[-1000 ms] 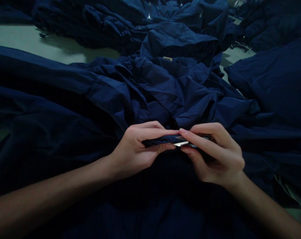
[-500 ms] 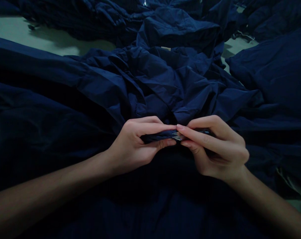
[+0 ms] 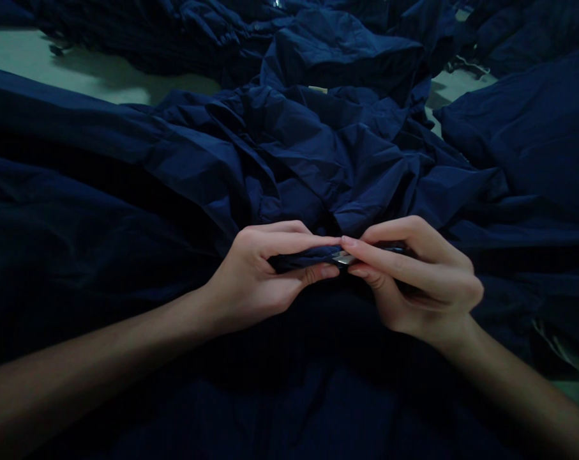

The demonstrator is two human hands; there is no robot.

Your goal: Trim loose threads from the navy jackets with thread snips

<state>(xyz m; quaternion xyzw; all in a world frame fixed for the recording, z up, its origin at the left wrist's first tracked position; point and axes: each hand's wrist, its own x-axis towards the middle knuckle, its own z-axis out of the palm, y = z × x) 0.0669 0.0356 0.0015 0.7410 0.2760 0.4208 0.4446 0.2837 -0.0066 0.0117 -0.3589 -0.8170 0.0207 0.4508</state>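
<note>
My left hand [image 3: 265, 271] pinches a fold of a navy blue garment [image 3: 313, 140] between thumb and fingers. In my right hand [image 3: 418, 278] are small thread snips, and most of their body is hidden by my fingers. Their short metal blades [image 3: 343, 257] point left and rest at the edge of the pinched cloth. The fingertips of both hands meet just above the blades. Crumpled fabric of the garment spreads out in front of my hands, with a small pale label [image 3: 318, 89] near its far part.
More dark blue garments [image 3: 212, 38] lie heaped at the back, and another [image 3: 523, 128] lies at the right. Patches of a pale table surface [image 3: 102, 70] show between them. Loose pale threads [image 3: 468, 66] lie at the back right.
The snips' blades stood apart before and now look closed together at the cloth's edge. Both hands have stayed nearly in place.
</note>
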